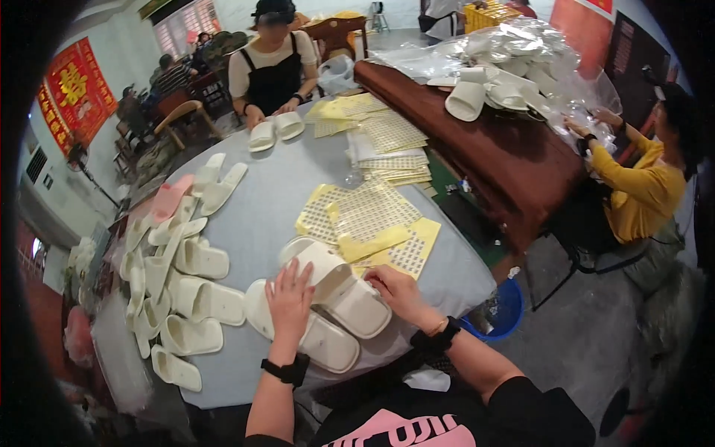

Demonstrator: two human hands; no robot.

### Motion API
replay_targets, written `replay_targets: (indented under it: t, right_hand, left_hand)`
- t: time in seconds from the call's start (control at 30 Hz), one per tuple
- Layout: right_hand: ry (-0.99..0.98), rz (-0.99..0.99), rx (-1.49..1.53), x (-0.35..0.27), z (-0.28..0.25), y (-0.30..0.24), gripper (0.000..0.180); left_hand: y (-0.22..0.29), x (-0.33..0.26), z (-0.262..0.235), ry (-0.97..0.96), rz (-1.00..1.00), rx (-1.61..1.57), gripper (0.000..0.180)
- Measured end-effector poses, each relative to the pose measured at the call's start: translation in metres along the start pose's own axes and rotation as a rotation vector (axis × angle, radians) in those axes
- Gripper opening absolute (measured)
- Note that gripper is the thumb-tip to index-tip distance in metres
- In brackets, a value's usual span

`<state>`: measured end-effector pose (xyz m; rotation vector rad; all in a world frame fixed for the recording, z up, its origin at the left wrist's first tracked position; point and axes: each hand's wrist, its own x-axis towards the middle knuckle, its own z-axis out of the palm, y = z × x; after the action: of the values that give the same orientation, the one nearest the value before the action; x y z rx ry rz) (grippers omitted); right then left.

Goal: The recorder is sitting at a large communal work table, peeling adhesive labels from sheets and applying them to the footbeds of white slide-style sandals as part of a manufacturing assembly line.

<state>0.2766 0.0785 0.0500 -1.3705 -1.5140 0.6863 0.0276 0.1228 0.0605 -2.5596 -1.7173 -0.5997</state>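
Right hand [395,292] partly behind slipper [344,293]

The tips of the right hand [398,292] are hidden behind the white slipper [348,292] it touches. Part of a second slipper [316,339] is covered by the left hand [289,296]. The small marks on the yellow sheets [372,216] beyond the white slipper cannot be made out. The blue bucket [506,309] is half hidden by the table [268,201].
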Motion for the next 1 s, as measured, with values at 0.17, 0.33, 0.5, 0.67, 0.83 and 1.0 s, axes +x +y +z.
replay_targets:
  t: [0.17, 0.33, 0.5, 0.67, 0.83, 1.0]
  right_hand:
    - [-0.167, -0.397, -0.267, 0.007, 0.021, -0.019, 0.018]
    - [-0.199, -0.496, -0.404, 0.011, 0.047, 0.004, 0.018]
    - [-0.25, -0.566, -0.626, 0.009, 0.039, -0.01, 0.015]
    - [-0.231, -0.622, -0.695, 0.012, 0.051, -0.003, 0.014]
    - [-0.225, -0.654, -0.709, 0.012, 0.049, -0.002, 0.013]
    - [-0.219, -0.475, -0.353, 0.003, 0.037, 0.002, 0.012]
  left_hand:
    - [-0.009, -0.006, 0.001, 0.02, 0.022, -0.002, 0.046]
    - [-0.008, -0.007, -0.001, 0.019, 0.022, -0.008, 0.046]
    - [-0.005, -0.006, -0.002, 0.028, 0.036, -0.011, 0.046]
    - [-0.006, -0.008, -0.003, 0.007, 0.018, 0.04, 0.045]
    - [-0.007, -0.007, 0.0, 0.028, 0.035, 0.031, 0.045]
    - [-0.005, -0.005, 0.003, 0.02, 0.041, 0.042, 0.046]
